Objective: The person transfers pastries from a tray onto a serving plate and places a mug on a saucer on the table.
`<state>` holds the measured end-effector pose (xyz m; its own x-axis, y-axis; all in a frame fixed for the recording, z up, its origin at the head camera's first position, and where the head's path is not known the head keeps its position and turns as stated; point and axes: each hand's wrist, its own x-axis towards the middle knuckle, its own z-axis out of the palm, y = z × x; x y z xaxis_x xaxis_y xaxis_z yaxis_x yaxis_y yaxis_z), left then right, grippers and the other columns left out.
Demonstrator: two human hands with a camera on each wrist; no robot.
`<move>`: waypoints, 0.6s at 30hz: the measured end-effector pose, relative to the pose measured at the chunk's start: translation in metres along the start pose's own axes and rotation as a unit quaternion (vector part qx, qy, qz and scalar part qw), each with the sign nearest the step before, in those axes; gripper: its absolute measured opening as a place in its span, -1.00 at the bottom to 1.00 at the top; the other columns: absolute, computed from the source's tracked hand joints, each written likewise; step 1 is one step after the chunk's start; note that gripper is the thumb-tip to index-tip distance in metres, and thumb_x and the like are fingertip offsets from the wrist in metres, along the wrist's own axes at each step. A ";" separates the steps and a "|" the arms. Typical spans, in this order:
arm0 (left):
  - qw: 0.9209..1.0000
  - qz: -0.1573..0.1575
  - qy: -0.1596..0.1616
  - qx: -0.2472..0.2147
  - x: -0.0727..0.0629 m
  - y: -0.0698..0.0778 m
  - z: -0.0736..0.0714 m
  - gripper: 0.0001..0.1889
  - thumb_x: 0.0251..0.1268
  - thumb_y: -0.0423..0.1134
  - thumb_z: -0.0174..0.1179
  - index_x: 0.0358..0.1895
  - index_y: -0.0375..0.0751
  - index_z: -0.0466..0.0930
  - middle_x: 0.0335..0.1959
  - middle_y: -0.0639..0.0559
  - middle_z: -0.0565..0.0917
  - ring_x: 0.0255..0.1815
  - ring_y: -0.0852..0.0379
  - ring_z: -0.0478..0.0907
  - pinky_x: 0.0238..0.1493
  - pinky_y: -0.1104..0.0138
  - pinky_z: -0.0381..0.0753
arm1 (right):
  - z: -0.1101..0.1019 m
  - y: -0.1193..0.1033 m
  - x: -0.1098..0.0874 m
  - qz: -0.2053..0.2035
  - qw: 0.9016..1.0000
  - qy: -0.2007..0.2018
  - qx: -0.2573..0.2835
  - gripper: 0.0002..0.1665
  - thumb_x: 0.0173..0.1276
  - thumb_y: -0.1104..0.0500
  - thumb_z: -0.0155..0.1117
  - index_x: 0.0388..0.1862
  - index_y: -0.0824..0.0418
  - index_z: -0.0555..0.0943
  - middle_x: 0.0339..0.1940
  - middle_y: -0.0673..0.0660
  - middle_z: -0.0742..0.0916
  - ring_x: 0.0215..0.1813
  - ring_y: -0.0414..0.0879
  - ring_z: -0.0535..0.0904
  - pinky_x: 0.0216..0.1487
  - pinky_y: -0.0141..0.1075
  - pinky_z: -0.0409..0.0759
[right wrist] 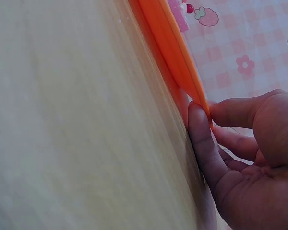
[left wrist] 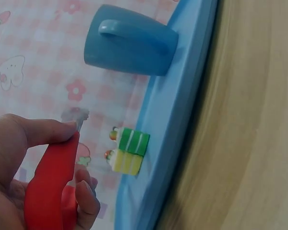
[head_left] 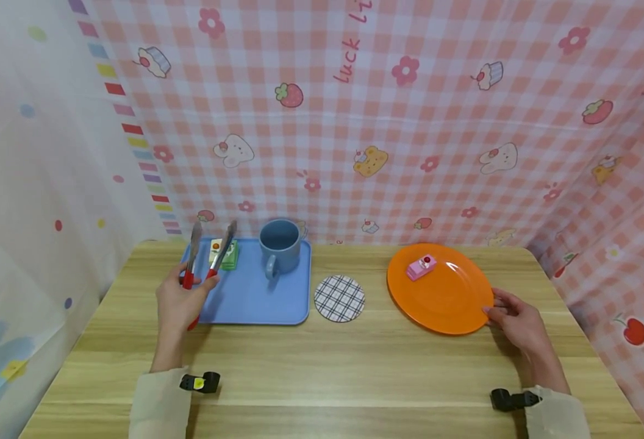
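Observation:
My left hand (head_left: 180, 302) grips a pair of tongs (head_left: 212, 271) with red handles and metal tips. The tongs are spread, their tips over the left part of a blue tray (head_left: 256, 305). On that tray sit a green toy cake slice (head_left: 231, 256) and a yellow toy cake slice (left wrist: 127, 162), side by side, with a blue mug (head_left: 280, 247) to their right. At the right, my right hand (head_left: 519, 323) pinches the rim of an orange plate (head_left: 448, 305) between thumb and fingers. A pink toy cake slice (head_left: 422, 267) lies on the plate's far left part.
A round checked coaster (head_left: 339, 299) lies between the tray and the plate on the wooden table (head_left: 355, 378). Behind the table hangs a pink checked cloth (head_left: 333, 140), close to its back edge. More printed cloth hangs at both sides.

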<state>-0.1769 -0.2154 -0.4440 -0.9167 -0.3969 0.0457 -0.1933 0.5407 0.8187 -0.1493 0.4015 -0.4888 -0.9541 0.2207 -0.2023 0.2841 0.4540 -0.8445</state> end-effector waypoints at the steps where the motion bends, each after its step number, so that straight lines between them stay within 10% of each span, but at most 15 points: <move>1: 1.000 -0.003 -0.001 0.000 0.000 -0.001 0.000 -0.31 0.26 -0.06 0.41 0.37 -0.35 0.43 -0.15 -0.17 0.61 -0.28 0.00 0.49 -0.42 0.32 0.46 | 0.000 0.000 0.000 0.000 1.000 -0.001 -0.002 -0.23 0.54 0.13 0.22 0.60 0.34 0.21 0.11 0.17 0.61 -0.20 -0.46 0.60 -0.12 -0.46 0.70; 18: 0.999 -0.033 -0.020 0.011 0.003 -0.009 0.000 -0.39 0.36 -0.07 0.34 0.30 -0.39 0.41 -0.31 -0.12 0.57 -0.61 0.13 0.53 -0.59 0.30 0.47 | 0.000 0.002 0.001 0.010 1.000 -0.002 -0.007 -0.23 0.54 0.13 0.22 0.60 0.33 0.21 0.22 0.27 0.57 -0.18 -0.43 0.59 -0.12 -0.47 0.70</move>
<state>-0.1775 -0.2215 -0.4515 -0.9150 -0.4022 -0.0316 -0.2612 0.5311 0.8060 -0.1500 0.4023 -0.4905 -0.9484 0.2269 -0.2216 0.3051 0.4618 -0.8329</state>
